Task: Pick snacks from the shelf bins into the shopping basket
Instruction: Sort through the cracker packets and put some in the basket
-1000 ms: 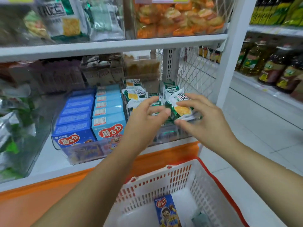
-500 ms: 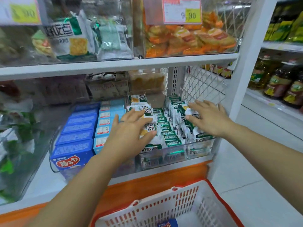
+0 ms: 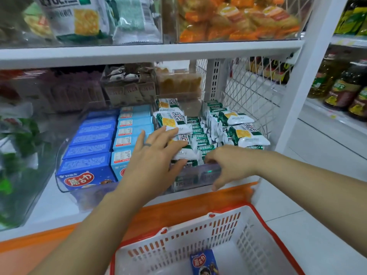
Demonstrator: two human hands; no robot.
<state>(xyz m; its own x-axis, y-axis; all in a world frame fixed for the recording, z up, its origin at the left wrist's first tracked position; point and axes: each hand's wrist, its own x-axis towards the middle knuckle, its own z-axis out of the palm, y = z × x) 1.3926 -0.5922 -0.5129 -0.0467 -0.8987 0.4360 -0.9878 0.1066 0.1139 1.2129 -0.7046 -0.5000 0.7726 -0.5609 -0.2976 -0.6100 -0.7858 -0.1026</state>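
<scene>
Here we see the left hand (image 3: 156,161) lying flat, fingers straight, on the green-and-white snack packets (image 3: 246,134) in the clear bin (image 3: 198,175). The right hand (image 3: 228,163) curls its fingers over the bin's front wall; whether it pinches a packet we cannot tell. Below, the shopping basket (image 3: 198,239) holds 1 blue box (image 3: 203,262).

- The white-and-green cracker packets (image 3: 246,133) fill the right clear bin (image 3: 198,175) on the shelf (image 3: 59,211) in front of me. Most stand on edge in rows, and a few lie flat on top.
- The blue snack boxes (image 3: 89,139) stand in 2 rows in the left clear bin (image 3: 58,175), dark blue beside light blue.
- My white shopping basket (image 3: 198,235), red-rimmed, sits below the shelf, with 1 blue box (image 3: 203,262) lying in it.
</scene>
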